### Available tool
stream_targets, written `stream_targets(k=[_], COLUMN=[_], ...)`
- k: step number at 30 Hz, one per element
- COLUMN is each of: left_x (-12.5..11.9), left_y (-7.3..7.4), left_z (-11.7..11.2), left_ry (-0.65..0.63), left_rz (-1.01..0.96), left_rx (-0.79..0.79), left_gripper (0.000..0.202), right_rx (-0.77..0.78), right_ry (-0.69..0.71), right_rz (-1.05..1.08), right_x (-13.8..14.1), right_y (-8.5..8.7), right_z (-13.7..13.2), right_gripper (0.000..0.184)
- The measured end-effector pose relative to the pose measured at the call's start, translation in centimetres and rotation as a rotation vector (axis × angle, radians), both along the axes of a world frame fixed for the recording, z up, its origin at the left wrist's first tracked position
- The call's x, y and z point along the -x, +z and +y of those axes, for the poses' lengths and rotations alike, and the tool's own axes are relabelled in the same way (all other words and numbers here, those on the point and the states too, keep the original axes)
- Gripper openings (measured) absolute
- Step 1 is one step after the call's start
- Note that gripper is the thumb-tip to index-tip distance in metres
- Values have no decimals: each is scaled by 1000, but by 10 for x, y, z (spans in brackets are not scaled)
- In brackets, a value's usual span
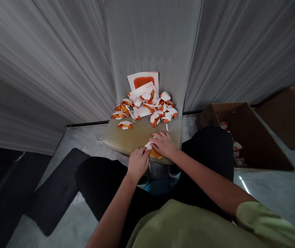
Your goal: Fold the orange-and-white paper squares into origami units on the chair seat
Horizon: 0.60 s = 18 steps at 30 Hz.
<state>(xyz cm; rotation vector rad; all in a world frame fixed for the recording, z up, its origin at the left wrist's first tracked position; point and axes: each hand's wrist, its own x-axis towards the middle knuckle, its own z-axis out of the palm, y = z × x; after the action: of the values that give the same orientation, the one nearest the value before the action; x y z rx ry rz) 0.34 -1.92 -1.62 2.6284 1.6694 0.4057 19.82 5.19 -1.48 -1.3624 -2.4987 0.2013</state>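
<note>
At the front edge of the grey chair seat (126,139), a small piece of joss paper (156,154), white with an orange-gold face, lies partly folded under both hands. My left hand (138,162) grips its left end with fingers closed together. Lying over its upper right part, my right hand (163,144) presses and holds the paper with bent fingers; the fingertips partly cover the fold. Farther back on the seat is a heap of folded paper ingots (155,115), white and orange. Behind them rests a stack of flat sheets (144,81) with an orange square.
One ingot (125,125) sits apart at the left of the seat. Paper scraps (167,127) lie near the right hand. An open cardboard box (261,137) with several folded pieces stands on the floor at right. Grey curtains (67,51) hang around the chair.
</note>
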Motion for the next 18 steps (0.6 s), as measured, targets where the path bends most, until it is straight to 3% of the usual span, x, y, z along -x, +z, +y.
stream_targets(k=[5, 11, 13, 18], left_x=[-5, 6, 10, 19], left_y=[-14, -19, -19, -18], left_z=[-24, -12, -4, 12], left_ry=[-24, -86, -119, -205], left_rz=[-42, -64, -73, -84], left_rx=[-35, -108, -124, -103], left_gripper=[45, 24, 20, 27], right_rx=[-12, -28, -44, -106], right_ry=[-130, -183, -128, 205], right_rz=[25, 56, 67, 132], right_x=[1, 2, -4, -34], right_y=[-3, -3, -5, -12], right_z=[-10, -19, -23, -28], right_gripper=[31, 33, 35, 27])
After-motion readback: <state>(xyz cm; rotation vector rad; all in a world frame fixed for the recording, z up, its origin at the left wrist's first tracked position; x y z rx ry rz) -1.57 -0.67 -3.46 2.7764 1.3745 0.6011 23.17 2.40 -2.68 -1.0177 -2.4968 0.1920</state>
